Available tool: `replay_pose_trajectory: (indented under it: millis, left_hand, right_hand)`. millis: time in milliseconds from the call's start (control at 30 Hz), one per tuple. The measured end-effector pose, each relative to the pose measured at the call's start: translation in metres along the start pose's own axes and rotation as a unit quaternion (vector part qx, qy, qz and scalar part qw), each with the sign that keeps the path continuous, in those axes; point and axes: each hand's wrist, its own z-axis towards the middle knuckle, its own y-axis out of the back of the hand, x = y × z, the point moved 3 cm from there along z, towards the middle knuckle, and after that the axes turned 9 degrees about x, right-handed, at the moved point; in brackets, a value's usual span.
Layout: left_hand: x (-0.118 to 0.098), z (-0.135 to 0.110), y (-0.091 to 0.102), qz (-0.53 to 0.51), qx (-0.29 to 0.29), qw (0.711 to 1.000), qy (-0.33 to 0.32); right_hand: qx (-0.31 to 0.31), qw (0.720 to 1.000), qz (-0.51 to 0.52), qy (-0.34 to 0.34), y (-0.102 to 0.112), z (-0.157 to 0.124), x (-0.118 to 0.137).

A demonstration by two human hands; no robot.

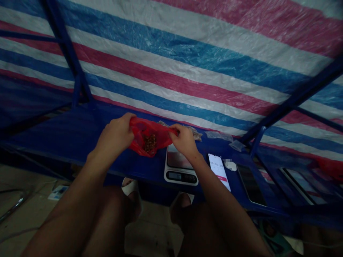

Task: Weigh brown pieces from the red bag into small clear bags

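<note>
A red plastic bag is spread wide between my two hands, its mouth facing up toward me. Small brown-gold pieces lie in a heap at its bottom; their kind is too small to tell. My left hand grips the bag's left rim, fingers wrapped round it. On the right rim, my right hand pinches the plastic between thumb and fingers. Below that hand stands a white digital kitchen scale with a dark, shiny plate, partly covered by my right wrist and forearm.
Filled clear bags lie behind my right hand, with flat clear bags farther right. Beside the scale are a lit phone, a white earbud case and a dark phone. Blue metal posts frame the striped sheet.
</note>
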Motion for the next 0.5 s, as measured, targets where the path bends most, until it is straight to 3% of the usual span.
replay_pose_trajectory:
  millis: [133, 200, 267, 333, 400, 467, 500]
  left_hand:
    - [0.003, 0.002, -0.017, 0.021, 0.071, 0.997, 0.011]
    - [0.006, 0.001, -0.028, 0.045, 0.097, 0.994, -0.002]
    - [0.006, -0.002, -0.033, 0.108, 0.064, 0.992, -0.005]
    - [0.001, -0.007, -0.029, 0.159, -0.008, 0.987, -0.006]
    - [-0.008, -0.013, -0.019, 0.174, -0.07, 0.982, -0.026]
    - [-0.017, -0.014, -0.012, 0.163, -0.087, 0.98, -0.07]
    - [-0.02, -0.013, -0.011, 0.151, -0.069, 0.981, -0.098]
  right_hand:
    - [0.019, 0.992, -0.121, -0.016, 0.001, -0.01, 0.015]
    - [-0.036, 0.986, -0.163, 0.001, 0.004, -0.017, 0.032]
    - [-0.078, 0.982, -0.157, 0.065, 0.003, -0.022, 0.053]
    - [-0.033, 0.974, -0.145, 0.171, -0.006, -0.023, 0.071]
    - [0.061, 0.956, -0.149, 0.246, -0.022, -0.021, 0.078]
    - [0.139, 0.944, -0.165, 0.252, -0.038, -0.016, 0.074]
    - [0.162, 0.944, -0.172, 0.232, -0.043, -0.013, 0.069]
